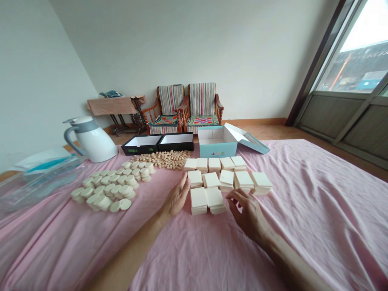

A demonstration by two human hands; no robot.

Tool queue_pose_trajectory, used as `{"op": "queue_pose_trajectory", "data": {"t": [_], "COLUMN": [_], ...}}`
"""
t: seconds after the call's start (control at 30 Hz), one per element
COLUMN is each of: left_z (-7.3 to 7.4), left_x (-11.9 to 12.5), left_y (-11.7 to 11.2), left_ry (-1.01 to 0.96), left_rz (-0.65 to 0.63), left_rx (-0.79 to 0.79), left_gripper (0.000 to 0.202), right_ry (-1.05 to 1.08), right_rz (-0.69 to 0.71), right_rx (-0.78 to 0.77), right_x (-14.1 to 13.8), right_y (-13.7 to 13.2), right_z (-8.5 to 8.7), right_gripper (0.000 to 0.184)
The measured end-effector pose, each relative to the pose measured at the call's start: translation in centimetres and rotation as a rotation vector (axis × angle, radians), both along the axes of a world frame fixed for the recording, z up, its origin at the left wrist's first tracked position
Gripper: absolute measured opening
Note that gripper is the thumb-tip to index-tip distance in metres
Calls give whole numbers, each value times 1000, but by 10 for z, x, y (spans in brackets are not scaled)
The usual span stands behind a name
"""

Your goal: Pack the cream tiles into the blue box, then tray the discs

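Note:
Stacks of square cream-coloured tiles point(198, 197) stand in rows on the pink cloth in front of me. My left hand point(178, 196) is upright along the left side of these stacks, its fingers stretched out and close together, with nothing in it; whether it touches the tiles I cannot tell. On the right, my right hand point(245, 210) is near the front right stack point(216, 199), below the middle row. Its fingers are bent and the thumb is apart from them, and I see nothing between them. Stacks of round cream discs point(103, 190) lie to the left.
Behind the discs spreads a heap of small wooden pieces point(169, 159). Two black boxes point(142, 150) and a light blue box point(216, 150) with its lid point(251, 141) stand at the far edge. A white jug point(93, 141) and clear plastic packaging point(39, 182) are at the left.

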State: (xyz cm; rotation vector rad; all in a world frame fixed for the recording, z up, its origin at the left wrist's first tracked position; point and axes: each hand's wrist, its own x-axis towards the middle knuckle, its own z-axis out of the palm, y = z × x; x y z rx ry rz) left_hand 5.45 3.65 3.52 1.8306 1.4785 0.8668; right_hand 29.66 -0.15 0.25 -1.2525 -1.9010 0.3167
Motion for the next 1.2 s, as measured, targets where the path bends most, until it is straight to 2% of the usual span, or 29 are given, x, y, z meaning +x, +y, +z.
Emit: {"op": "queue_pose_trajectory", "data": {"t": [0.37,0.63,0.8,0.97,1.07,1.2], "left_z": [0,-10,-18,-25,-25,-24], "left_x": [4,4,4,7,9,10], "left_y": [-3,0,2,1,-1,-3], "left_ry": [-66,-134,-157,-174,-191,-202], "left_rz": [-52,-9,-1,47,9,-10], "left_rx": [8,3,30,58,53,40], "left_gripper": [65,67,64,63,60,58], "right_ry": [-2,28,-55,-182,-221,-233], "right_rz": [9,-5,54,57,62,69], "right_rx": [-11,11,40,40,23,29], "right_x": [-2,-3,-11,-18,-21,-26], "right_y": [-1,1,-5,-5,-1,3], "right_z": [1,-2,16,38,43,40], "right_gripper": [18,21,26,25,24,22]}}
